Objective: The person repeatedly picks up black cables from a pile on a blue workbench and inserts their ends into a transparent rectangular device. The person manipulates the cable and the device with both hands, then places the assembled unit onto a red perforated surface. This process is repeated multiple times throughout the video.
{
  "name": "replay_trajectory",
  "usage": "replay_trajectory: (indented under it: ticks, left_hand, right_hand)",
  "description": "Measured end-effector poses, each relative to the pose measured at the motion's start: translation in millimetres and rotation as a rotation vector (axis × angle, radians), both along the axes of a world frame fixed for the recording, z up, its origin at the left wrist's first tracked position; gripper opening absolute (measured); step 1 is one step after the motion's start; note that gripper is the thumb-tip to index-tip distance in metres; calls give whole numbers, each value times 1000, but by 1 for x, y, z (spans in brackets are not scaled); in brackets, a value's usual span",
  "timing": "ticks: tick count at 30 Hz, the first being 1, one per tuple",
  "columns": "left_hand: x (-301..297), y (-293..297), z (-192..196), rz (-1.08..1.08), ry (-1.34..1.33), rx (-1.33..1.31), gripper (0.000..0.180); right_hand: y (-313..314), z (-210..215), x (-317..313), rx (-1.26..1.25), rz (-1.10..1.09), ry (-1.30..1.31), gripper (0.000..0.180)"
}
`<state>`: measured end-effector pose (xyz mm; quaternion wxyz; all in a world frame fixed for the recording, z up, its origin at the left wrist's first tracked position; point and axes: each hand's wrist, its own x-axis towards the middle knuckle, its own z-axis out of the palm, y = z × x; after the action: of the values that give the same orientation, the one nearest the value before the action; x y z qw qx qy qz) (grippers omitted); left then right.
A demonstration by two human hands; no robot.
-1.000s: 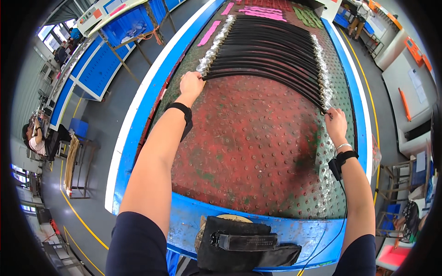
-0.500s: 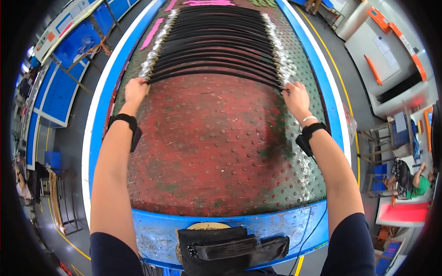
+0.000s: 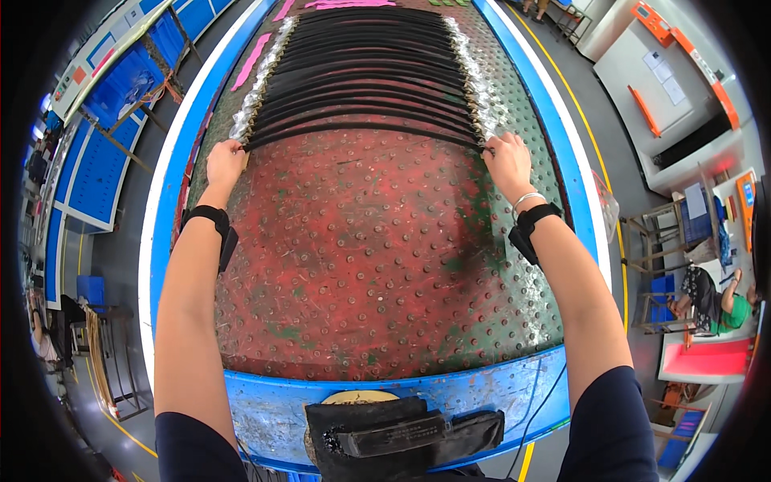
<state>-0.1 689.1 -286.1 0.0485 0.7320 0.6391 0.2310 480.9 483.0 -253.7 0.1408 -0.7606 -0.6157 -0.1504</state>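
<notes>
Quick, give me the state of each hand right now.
Left hand: closed on the left end of the nearest long black rubber hose.
Right hand: closed on that hose's right end.

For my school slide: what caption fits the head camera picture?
Both hands, left and right, grip the nearest black hose on a studded table.

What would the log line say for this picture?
left hand: grips hose end | right hand: grips other end | nearest black hose | on studded table

Pink strips point(image 3: 259, 55) lie beside the table's blue rim point(image 3: 418, 398); a seated person point(image 3: 711, 293) waits far right.
</notes>
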Motion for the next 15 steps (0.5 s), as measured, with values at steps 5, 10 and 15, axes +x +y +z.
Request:
replay_trajectory:
  ticks: [5, 10, 15]
  left_hand:
    - [-3, 2, -4, 1, 7, 42, 23]
    - [-2, 3, -3, -3, 8, 29, 22]
    - [-4, 3, -5, 4, 9, 38, 22]
  right_hand:
    - [0, 1, 0, 5, 6, -10, 12]
    - [1, 0, 1, -3, 5, -13, 12]
    - [4, 2, 0, -28, -10, -32, 12]
